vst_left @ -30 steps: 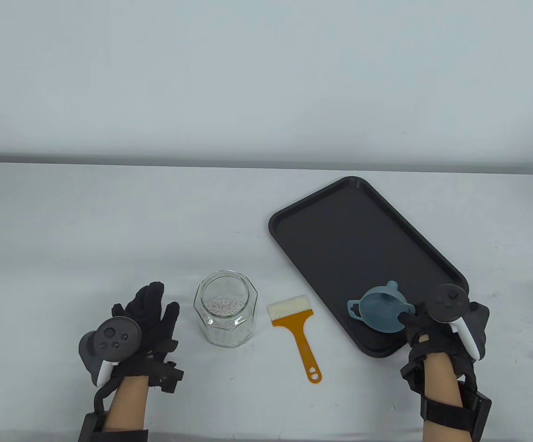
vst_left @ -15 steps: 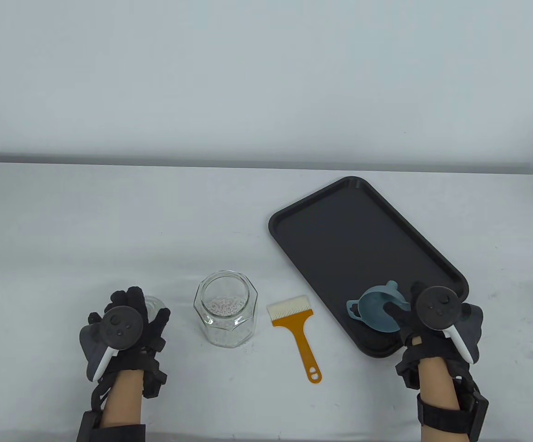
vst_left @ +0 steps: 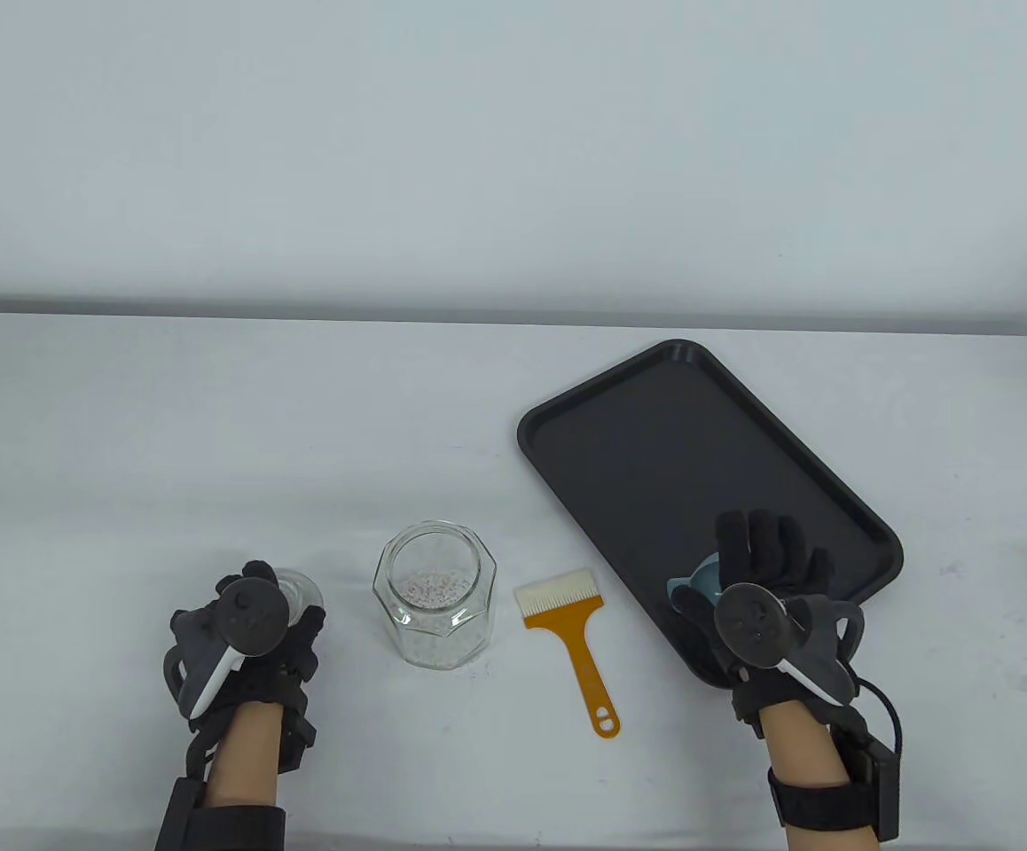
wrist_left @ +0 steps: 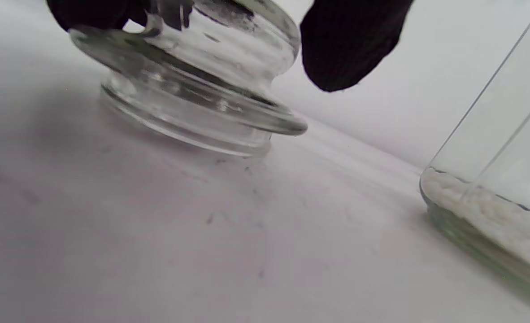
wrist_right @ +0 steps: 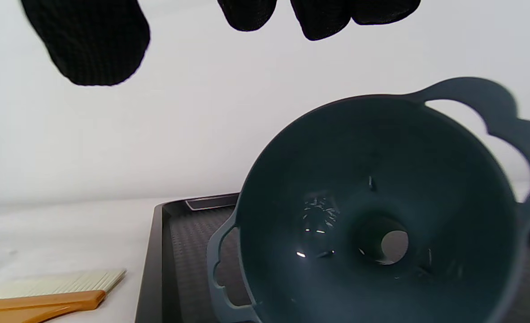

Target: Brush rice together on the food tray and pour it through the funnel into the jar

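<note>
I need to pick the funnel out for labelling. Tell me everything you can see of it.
The funnel is blue-grey, plastic-looking, with a wide round bowl, a small outlet hole and scalloped tab handles on two sides. It lies tilted on the near end of the black tray, mouth toward the wrist camera. The right hand hovers over it, fingers spread, not visibly touching.

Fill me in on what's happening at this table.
The left hand grips a clear glass lid resting on the table. The right hand hovers open over a blue plastic funnel lying on the black tray. The open glass jar holds some rice; the orange-handled brush lies untouched.
</note>
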Demonstrator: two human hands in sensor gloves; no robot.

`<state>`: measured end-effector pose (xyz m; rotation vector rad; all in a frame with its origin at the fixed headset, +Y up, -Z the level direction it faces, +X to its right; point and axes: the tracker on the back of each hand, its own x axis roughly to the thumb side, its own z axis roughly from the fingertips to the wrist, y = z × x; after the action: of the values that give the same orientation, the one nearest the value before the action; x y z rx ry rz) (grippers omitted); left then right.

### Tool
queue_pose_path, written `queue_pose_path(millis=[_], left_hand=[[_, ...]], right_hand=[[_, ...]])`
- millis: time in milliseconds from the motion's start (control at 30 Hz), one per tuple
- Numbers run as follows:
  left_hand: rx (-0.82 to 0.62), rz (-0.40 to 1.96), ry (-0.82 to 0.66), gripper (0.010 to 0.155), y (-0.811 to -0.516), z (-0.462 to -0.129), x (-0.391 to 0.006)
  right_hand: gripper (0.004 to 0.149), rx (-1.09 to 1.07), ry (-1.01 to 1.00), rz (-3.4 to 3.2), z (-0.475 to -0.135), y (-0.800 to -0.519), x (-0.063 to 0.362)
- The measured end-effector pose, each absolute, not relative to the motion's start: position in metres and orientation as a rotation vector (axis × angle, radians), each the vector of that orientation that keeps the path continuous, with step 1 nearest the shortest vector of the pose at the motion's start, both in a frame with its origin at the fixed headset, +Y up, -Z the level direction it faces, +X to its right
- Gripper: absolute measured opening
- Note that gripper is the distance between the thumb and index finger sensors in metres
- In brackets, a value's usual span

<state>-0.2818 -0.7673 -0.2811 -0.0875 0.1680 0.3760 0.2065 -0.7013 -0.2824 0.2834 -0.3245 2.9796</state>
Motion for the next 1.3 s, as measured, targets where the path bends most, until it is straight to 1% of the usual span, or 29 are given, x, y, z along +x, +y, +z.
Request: queue_pose_path(millis=[100,200,400,533,667,767,833,900,933,1000,1067,1200,1300], left_hand=[[-0.076,0.364,0.173,0.083,-0.767,-0.282,-0.283],[-0.096,0.375,0.179,0.084,-0.768,-0.284,-0.284],[-0.128,0.311,0.177,0.085,-0.770,-0.288,-0.282],[-0.086,0.261,0.152,0.085,-0.768,-0.290,-0.283],[-0.062,0.378,0.153,0.084,-0.766,-0.288,-0.289],[0.036,0.432,0.153,0.084,-0.755,-0.285,-0.293],[0.129,0.474,0.152,0.084,-0.743,-0.281,-0.293],[0.272,0.571,0.137,0.084,-0.724,-0.273,-0.291],[0.317,0.607,0.124,0.084,-0.718,-0.270,-0.289],[0.449,0.668,0.047,0.084,-0.698,-0.260,-0.278],[0.516,0.658,-0.029,0.084,-0.684,-0.252,-0.265],[0.561,0.607,-0.165,0.084,-0.661,-0.242,-0.234],[0.554,0.583,-0.241,0.084,-0.653,-0.242,-0.212]], right_hand=[[0.086,0.308,-0.325,3.002,-0.281,-0.702,0.201],[0.085,0.315,-0.325,3.009,-0.281,-0.701,0.199],[0.083,0.301,-0.304,3.016,-0.282,-0.702,0.199],[0.083,0.305,-0.297,3.021,-0.281,-0.701,0.198],[0.083,0.308,-0.313,3.012,-0.281,-0.698,0.198],[0.083,0.301,-0.329,3.014,-0.280,-0.696,0.198],[0.084,0.298,-0.346,3.015,-0.279,-0.694,0.198],[0.084,0.298,-0.364,3.014,-0.279,-0.692,0.197],[0.084,0.300,-0.365,3.014,-0.279,-0.691,0.197],[0.083,0.310,-0.367,3.027,-0.280,-0.690,0.194],[0.083,0.317,-0.368,3.037,-0.280,-0.690,0.192],[0.083,0.325,-0.370,3.035,-0.279,-0.689,0.191],[0.083,0.316,-0.381,3.029,-0.278,-0.688,0.193]])
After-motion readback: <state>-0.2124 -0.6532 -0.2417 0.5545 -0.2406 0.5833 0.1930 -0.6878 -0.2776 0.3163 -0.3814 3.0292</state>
